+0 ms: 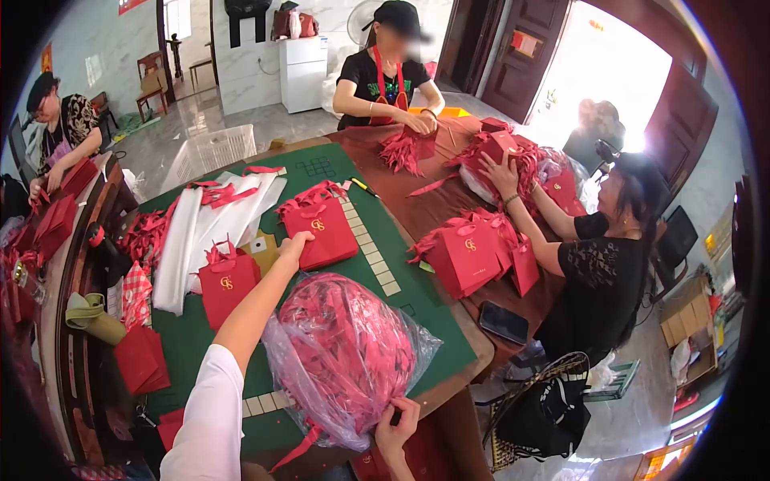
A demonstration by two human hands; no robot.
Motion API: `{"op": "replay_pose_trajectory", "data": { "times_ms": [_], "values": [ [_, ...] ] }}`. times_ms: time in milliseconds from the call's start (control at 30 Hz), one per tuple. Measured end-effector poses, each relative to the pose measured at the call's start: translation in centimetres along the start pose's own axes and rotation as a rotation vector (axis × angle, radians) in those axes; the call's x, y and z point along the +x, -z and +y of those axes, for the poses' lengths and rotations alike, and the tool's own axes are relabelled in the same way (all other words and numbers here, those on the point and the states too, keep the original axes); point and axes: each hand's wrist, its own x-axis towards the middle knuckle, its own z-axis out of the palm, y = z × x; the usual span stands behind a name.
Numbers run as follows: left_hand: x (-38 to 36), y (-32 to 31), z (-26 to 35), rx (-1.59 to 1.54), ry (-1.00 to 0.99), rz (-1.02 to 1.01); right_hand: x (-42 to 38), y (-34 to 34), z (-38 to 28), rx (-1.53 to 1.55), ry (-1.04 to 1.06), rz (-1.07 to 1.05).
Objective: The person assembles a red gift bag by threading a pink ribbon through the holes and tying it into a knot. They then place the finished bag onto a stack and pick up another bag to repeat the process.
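Observation:
My left hand [297,249] reaches across the green mat and grips the left edge of a stack of red paper gift bags [325,234] with gold lettering and ribbon handles. Nearer to me sits a large clear plastic bag [349,361], bulging with red ribbons or ribbon-handled bags; its exact contents are blurred by the film. At the lower right of this plastic bag, my right hand [398,425] pinches the film between thumb and fingers. Another red gift bag group [228,280] stands left of my forearm.
Rolled white plastic [192,240] and red ribbons lie at the left. Cream tiles [370,252] line the mat beside a yellow pen [365,187]. A phone [504,321] rests at the right edge. Co-workers handle red bags [473,255] around the table.

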Motion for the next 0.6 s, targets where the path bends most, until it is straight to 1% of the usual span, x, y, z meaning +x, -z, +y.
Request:
{"op": "replay_pose_trajectory", "data": {
  "times_ms": [33, 100, 167, 200, 233, 267, 300, 367, 400, 500, 533, 600],
  "values": [
    [-0.3, 0.1, 0.3, 0.009, -0.001, -0.016, 0.0, -0.1, -0.1, -0.005, 0.001, -0.001],
    [-1.5, -0.2, 1.2, 0.058, 0.020, 0.026, 0.1, 0.0, -0.1, -0.006, 0.015, -0.003],
    [-4.2, 0.1, 2.6, -0.043, 0.004, -0.072, 0.0, 0.2, 0.1, -0.017, 0.003, -0.017],
    [-1.7, -0.4, 1.1, -0.011, 0.015, 0.019, -0.1, 0.1, 0.1, -0.017, -0.012, -0.028],
    [-7.4, -0.2, 4.2, -0.207, -0.040, -0.155, 0.0, 0.0, 0.1, -0.052, 0.053, -0.014],
    [-7.9, -0.2, 4.6, -0.242, -0.036, -0.176, -0.1, -0.1, 0.4, -0.045, 0.064, -0.013],
    [-4.0, -0.2, 2.4, -0.155, -0.013, -0.151, -0.2, -0.3, 0.7, -0.037, 0.078, -0.008],
    [-4.5, 0.2, 3.1, -0.008, -0.001, -0.121, -0.3, -0.5, 0.7, 0.010, 0.081, -0.007],
    [-7.9, 0.6, 5.5, 0.070, 0.017, -0.071, -0.4, -0.4, 0.6, 0.023, 0.049, -0.021],
    [-10.1, 1.0, 6.8, 0.121, 0.068, -0.094, -0.5, -0.2, 1.0, 0.010, 0.036, -0.034],
    [-10.6, 1.4, 6.9, 0.113, 0.067, -0.090, -0.4, -0.1, 0.9, -0.015, 0.065, -0.036],
    [-12.0, 3.0, 6.8, 0.175, -0.077, -0.063, -0.4, -0.2, 0.7, -0.009, 0.048, -0.039]
  ]
}}
